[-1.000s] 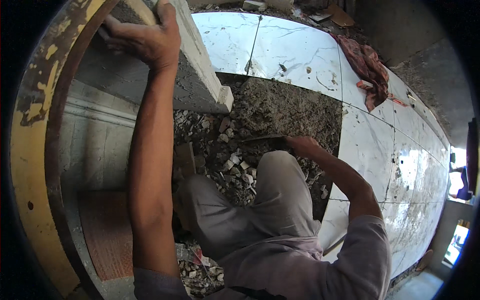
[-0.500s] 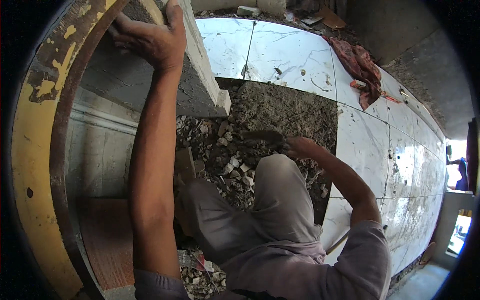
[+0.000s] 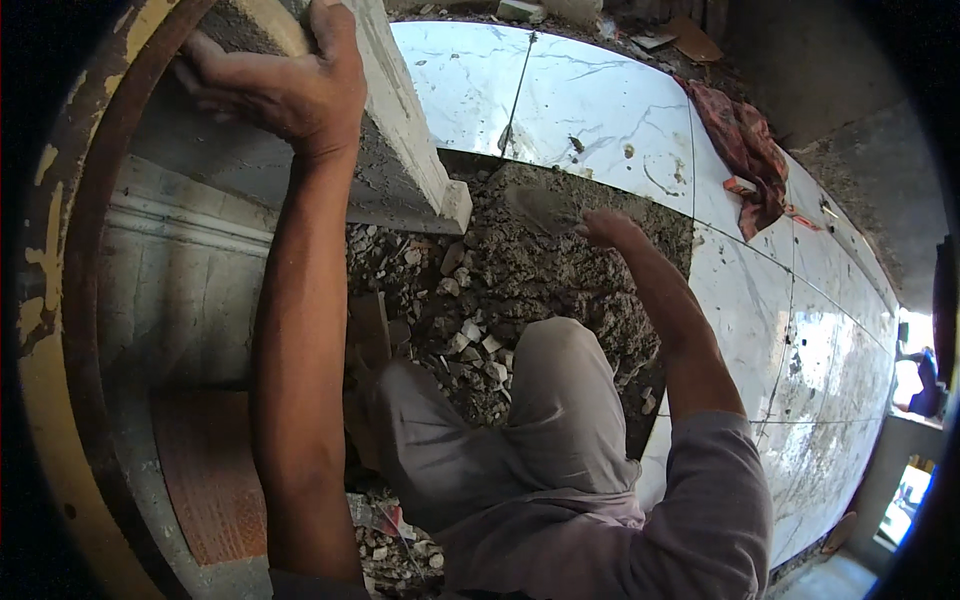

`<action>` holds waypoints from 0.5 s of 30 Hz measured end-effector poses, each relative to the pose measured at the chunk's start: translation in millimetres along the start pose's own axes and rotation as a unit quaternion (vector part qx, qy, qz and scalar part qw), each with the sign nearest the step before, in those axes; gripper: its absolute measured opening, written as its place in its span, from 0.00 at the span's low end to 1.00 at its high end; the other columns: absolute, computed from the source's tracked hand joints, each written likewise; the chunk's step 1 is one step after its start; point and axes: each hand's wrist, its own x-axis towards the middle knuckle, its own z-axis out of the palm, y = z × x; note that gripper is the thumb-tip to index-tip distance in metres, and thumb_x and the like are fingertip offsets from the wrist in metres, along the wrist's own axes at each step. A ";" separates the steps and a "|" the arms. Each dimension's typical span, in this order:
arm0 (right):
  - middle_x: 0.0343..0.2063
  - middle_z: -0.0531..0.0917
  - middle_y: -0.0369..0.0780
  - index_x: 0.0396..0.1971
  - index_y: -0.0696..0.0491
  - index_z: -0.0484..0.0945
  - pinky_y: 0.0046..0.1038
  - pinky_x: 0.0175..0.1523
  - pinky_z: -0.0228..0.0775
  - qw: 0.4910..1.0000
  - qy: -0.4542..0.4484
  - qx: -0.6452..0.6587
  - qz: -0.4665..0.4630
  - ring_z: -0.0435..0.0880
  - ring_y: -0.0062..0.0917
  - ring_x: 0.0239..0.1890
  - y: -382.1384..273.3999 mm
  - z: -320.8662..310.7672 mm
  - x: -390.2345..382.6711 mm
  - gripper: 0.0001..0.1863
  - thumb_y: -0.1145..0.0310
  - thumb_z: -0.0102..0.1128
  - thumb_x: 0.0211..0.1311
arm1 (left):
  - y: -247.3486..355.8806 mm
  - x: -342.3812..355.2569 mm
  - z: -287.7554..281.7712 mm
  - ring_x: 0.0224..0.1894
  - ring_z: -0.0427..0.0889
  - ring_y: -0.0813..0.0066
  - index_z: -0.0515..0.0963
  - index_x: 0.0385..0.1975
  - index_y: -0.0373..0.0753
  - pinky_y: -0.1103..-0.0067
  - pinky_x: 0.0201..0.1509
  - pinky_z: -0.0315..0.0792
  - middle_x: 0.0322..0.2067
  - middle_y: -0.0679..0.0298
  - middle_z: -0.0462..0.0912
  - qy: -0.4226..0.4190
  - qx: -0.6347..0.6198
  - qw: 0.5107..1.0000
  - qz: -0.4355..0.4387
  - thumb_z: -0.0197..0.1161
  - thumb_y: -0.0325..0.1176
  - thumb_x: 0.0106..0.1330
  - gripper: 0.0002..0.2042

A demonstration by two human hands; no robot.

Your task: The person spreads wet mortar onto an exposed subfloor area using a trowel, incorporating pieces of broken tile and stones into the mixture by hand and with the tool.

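Observation:
My left hand point(image 3: 285, 90) is up at the top left, braced on the edge of a grey cement-coated ledge point(image 3: 400, 165). Its thumb lies on one side of a pale edge strip and the fingers curl over the other. My right hand point(image 3: 608, 228) closes round the handle of a trowel point(image 3: 540, 208). The trowel's mud-coated blade lies against the far part of a dark, wet mortar bed point(image 3: 610, 275). The blade blends with the mortar, so its edges are hard to make out.
White marbled tiles point(image 3: 575, 95) border the mortar behind and to the right. A dark red cloth point(image 3: 745, 160) lies on them. Broken rubble point(image 3: 470, 345) is near my knees. A reddish-brown panel point(image 3: 210, 475) leans at lower left, beside a curved yellow, peeling frame point(image 3: 45, 400).
My right hand has moved the trowel away from my knee to the far part of the mortar, which now looks more spread out and ridged nearer me. My left hand keeps its place on the ledge.

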 end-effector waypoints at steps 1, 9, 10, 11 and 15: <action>0.35 0.81 0.51 0.45 0.57 0.72 0.45 0.42 0.73 0.997 -0.029 0.069 0.009 0.81 0.47 0.38 -4.8 0.7 3.3 0.21 0.53 0.46 0.65 | 2.8 -0.2 1.5 0.63 0.54 0.44 0.50 0.64 0.26 0.59 0.66 0.47 0.61 0.40 0.55 0.045 0.014 0.998 -0.036 0.65 0.36 0.56 0.40; 0.33 0.82 0.50 0.47 0.59 0.72 0.44 0.38 0.74 0.980 -0.167 -0.012 -0.112 0.82 0.46 0.35 -66.5 40.7 -87.7 0.22 0.57 0.54 0.60 | 5.9 6.5 -7.1 0.62 0.55 0.44 0.50 0.64 0.25 0.59 0.66 0.48 0.60 0.38 0.56 0.040 0.041 0.998 0.002 0.65 0.34 0.56 0.40; 0.33 0.82 0.50 0.47 0.59 0.72 0.44 0.38 0.74 0.980 -0.166 -0.013 -0.108 0.82 0.46 0.35 -61.4 41.7 -102.0 0.22 0.57 0.54 0.60 | 6.9 7.4 -5.3 0.62 0.56 0.43 0.50 0.64 0.26 0.58 0.66 0.48 0.60 0.38 0.56 0.044 0.025 0.999 -0.018 0.65 0.35 0.56 0.40; 0.32 0.81 0.49 0.48 0.56 0.71 0.45 0.37 0.75 0.988 -0.078 -0.018 -0.134 0.82 0.46 0.35 -51.8 45.5 -115.5 0.21 0.57 0.54 0.60 | 8.9 5.8 -3.7 0.62 0.56 0.43 0.51 0.63 0.26 0.58 0.65 0.49 0.60 0.38 0.56 0.045 0.010 0.998 -0.038 0.65 0.36 0.56 0.40; 0.28 0.81 0.45 0.48 0.47 0.70 0.47 0.36 0.75 0.980 -0.066 -0.101 -0.155 0.83 0.44 0.33 -65.8 31.1 -153.9 0.18 0.56 0.54 0.61 | 7.7 7.0 -0.9 0.61 0.57 0.42 0.51 0.63 0.26 0.57 0.65 0.49 0.59 0.38 0.57 0.058 0.057 0.997 0.002 0.66 0.37 0.56 0.40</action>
